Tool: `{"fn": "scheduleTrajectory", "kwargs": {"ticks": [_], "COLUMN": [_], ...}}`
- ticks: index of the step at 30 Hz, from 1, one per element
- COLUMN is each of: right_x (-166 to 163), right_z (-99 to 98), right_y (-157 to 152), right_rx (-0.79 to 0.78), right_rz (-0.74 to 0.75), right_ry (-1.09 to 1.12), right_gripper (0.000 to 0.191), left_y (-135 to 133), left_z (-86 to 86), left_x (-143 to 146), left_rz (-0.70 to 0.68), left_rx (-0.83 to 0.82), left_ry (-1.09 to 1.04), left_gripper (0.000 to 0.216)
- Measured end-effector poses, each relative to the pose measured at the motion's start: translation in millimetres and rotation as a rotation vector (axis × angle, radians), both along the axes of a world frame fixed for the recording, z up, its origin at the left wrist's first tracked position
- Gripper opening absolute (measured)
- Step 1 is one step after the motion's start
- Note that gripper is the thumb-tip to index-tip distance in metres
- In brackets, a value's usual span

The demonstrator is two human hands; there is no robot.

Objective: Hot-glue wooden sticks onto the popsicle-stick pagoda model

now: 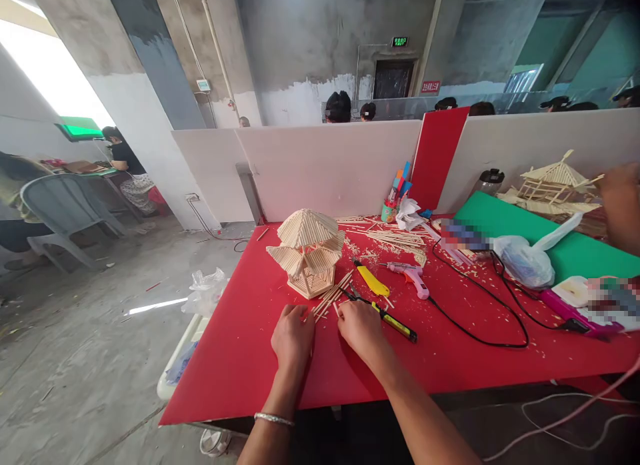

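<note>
My left hand (293, 337) rests on the red table top (235, 358) with its fingers curled by a bundle of thin wooden sticks (333, 294). My right hand (361, 328) lies just right of them, fingers bent at the stick ends; what they pinch is hidden. A two-tier pavilion model of sticks (307, 251) stands right behind the sticks. A black and yellow tool (395, 323) lies beside my right hand.
A yellow utility knife (373, 281), a pink-tipped glue gun (413, 276) and its black cable (480, 298) lie to the right. Further right are a plastic bag (523, 259), a green mat (575, 248) and another stick model (555, 181). White partitions (325, 165) back the table.
</note>
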State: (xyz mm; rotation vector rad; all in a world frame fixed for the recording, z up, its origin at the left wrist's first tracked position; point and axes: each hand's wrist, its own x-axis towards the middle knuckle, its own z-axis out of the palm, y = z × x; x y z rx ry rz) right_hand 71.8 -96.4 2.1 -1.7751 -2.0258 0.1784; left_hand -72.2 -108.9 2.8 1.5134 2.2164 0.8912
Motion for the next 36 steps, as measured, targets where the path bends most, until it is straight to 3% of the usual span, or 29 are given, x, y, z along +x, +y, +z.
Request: {"fn": "scheduleTrajectory", "kwargs": {"ticks": [2, 4, 8, 11, 15, 20, 23, 27, 36], "right_x": [6.0, 9.3, 6.6, 1.6, -5.2, -16.3, -22.0, -26.6, -26.9], "right_z": [1.4, 4.3, 11.4, 13.2, 11.1, 15.2, 21.8, 25.4, 13.6], "right_y": [-1.3, -4.0, -10.2, -12.6, -10.5, 0.6, 7.9, 14.6, 18.1], "right_rx": [0.006, 0.009, 0.003, 0.005, 0.087, 0.411, 0.51, 0.543, 0.557], "right_rz": [0.033, 0.085, 0.202, 0.269, 0.324, 0.222, 0.214, 0.208, 0.182], "right_ry": [0.074, 0.149, 0.324, 0.567, 0.67, 0.473, 0.389, 0.359, 0.388], "right_gripper": [0.019, 0.019, 0.02, 0.019, 0.017, 0.018, 0.02, 0.021, 0.019], "left_y": [-1.0, -2.2, -3.7, -2.7, 2.0, 12.3, 18.5, 26.2, 41.9], "left_z": [-0.8, -1.0, 0.5, 3.6, 12.3, 28.9, 37.3, 43.1, 44.7], "left_x": [1.7, 5.8, 14.9, 15.7, 12.0, 11.2, 11.5, 11.2, 8.3], "left_rz": [-0.004, -0.051, -0.12, -0.074, -0.06, -0.077, -0.082, -0.041, -0.006], "left_rx": [0.108, 0.146, -0.029, -0.051, -0.016, 0.012, 0.023, 0.085, 0.185], "left_ry": [-0.167, -0.469, -1.165, -1.368, -1.459, -1.501, -1.522, -1.51, -1.401], "left_gripper": [0.015, 0.02, 0.043, 0.044, 0.042, 0.043, 0.043, 0.044, 0.049]}}
